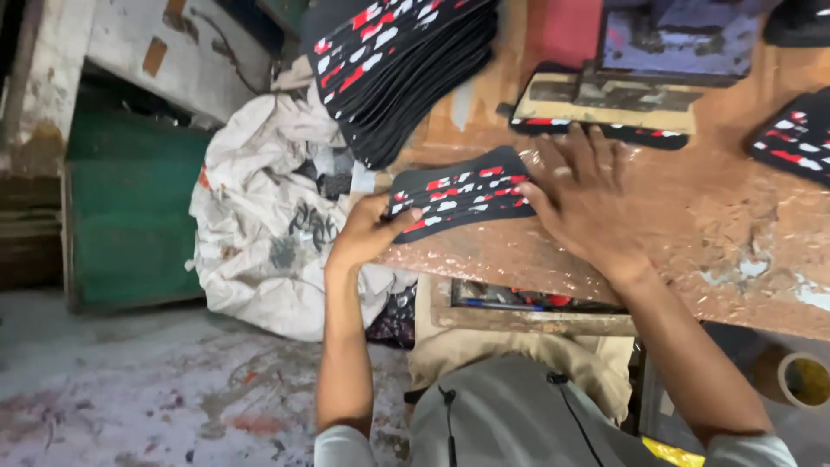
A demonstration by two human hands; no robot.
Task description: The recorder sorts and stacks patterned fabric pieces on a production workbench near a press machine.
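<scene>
Work surface: worn brown bench (692,225) with patchy, peeling finish, its near edge over a stained concrete floor (130,389); a crumpled white sack (259,216) lies at the bench's left end.
Workpiece: small stack of flat black printed pieces (458,192) with red and white marks, lying at the near-left part of the bench, its left end projecting past the corner.
Left hand: left hand (367,232) closed on the stack's left end, thumb on top, fingers underneath.
Right hand: right hand (588,195) open and flat, fingers spread, fingertips touching the stack's right end; it grips nothing.
Handling estimate: thin and light; probably flexible sheet that bends if lifted by one end. Loose layers may slide over each other.
Recommended hold: pinch across the short end, as the left hand does, or support both ends to keep the layers aligned.
Adjacent stock: larger fanned pile of like pieces (406,69) behind the stack, near but apart; a further piece (800,143) at the right edge.
Adjacent equipment: flat cream-coloured block (605,104) with dark stains, beyond the right hand.
</scene>
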